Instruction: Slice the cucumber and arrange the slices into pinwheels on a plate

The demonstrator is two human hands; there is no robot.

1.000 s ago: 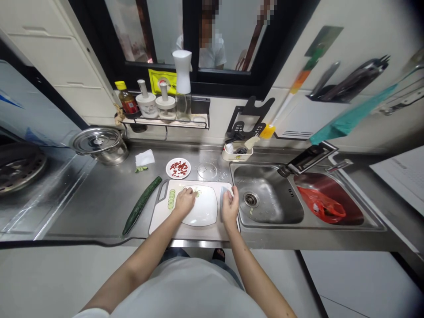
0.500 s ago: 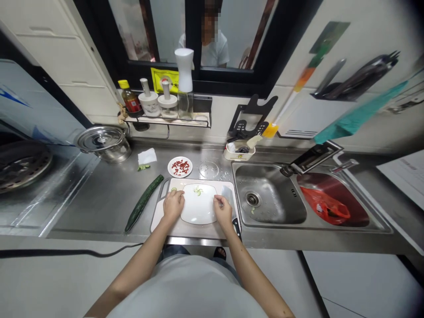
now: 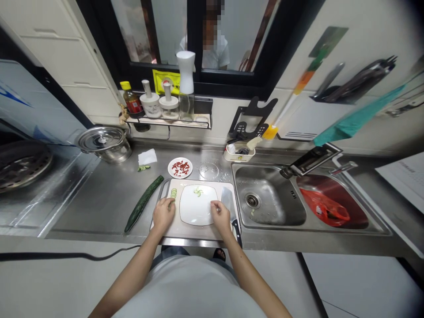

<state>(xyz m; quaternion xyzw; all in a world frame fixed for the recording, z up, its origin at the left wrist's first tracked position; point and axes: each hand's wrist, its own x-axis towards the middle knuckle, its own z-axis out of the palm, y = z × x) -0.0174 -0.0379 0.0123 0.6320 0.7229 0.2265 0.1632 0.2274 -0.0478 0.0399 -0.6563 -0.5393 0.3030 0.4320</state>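
Note:
A white squarish plate (image 3: 198, 212) lies on a light cutting board (image 3: 188, 232), with thin cucumber slices (image 3: 198, 191) fanned out near its far edge. My left hand (image 3: 163, 215) is on the board left of the plate, its fingers closed at the near end of a short row of cucumber slices (image 3: 174, 193). Over the plate's right edge, my right hand (image 3: 221, 216) is pinched; whatever lies between its fingertips is too small to make out. A knife (image 3: 228, 198) with a black handle rests on the board's right side, partly behind my right hand.
A whole cucumber (image 3: 144, 204) lies left of the board. Behind it are a small plate of red pieces (image 3: 180, 168), a white tissue (image 3: 147, 157) and a lidded steel pot (image 3: 104, 143). The sink (image 3: 271, 194) is to the right, with a red bag (image 3: 326, 210) in its second basin.
My left hand has left the plate's left edge and moved left and nearer to me, uncovering the row of cucumber slices. My right hand has shifted slightly left and nearer, over the plate's edge.

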